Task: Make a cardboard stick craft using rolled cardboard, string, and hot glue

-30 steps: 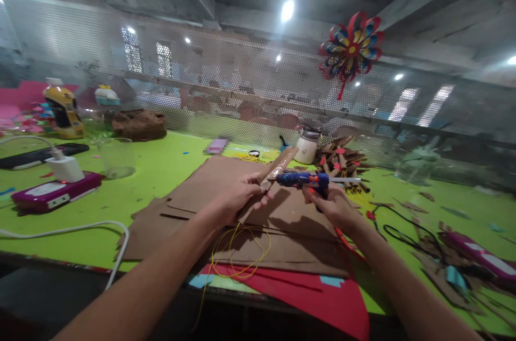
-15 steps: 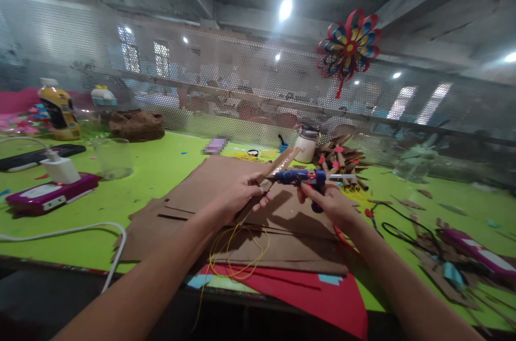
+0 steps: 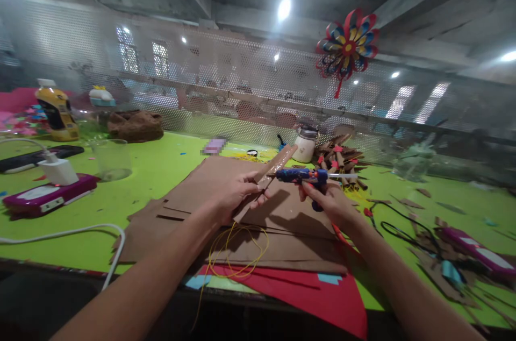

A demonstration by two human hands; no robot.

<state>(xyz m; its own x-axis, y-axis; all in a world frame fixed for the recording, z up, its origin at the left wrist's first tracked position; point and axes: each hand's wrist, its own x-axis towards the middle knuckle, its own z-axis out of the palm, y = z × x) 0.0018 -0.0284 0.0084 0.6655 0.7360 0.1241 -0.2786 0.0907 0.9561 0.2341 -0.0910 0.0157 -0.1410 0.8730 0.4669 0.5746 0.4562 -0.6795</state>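
Note:
My left hand (image 3: 244, 196) is closed on a narrow brown cardboard strip (image 3: 282, 158), tilted up to the right, with shiny glue along its upper face. In my right hand (image 3: 324, 196) is a blue hot glue gun (image 3: 300, 175), its nozzle pointing left at the strip, close to my left fingers. A translucent glue stick (image 3: 342, 175) sticks out of the gun's back. Yellow string (image 3: 237, 263) hangs in loops below my left hand. Stacked brown cardboard sheets (image 3: 205, 185) lie under both hands.
Red paper (image 3: 322, 303) lies at the table's front edge. Cardboard pieces (image 3: 342, 158) and a white jar (image 3: 305, 147) stand behind. Left are a clear cup (image 3: 113, 161), a purple power bank (image 3: 48, 196) and a white cable (image 3: 80, 231). A black cord (image 3: 397, 231) lies right.
The glue gun's nozzle has shifted slightly down the strip toward my left fingers, and the strip's lower end shows more below my hand. Both hands keep their hold.

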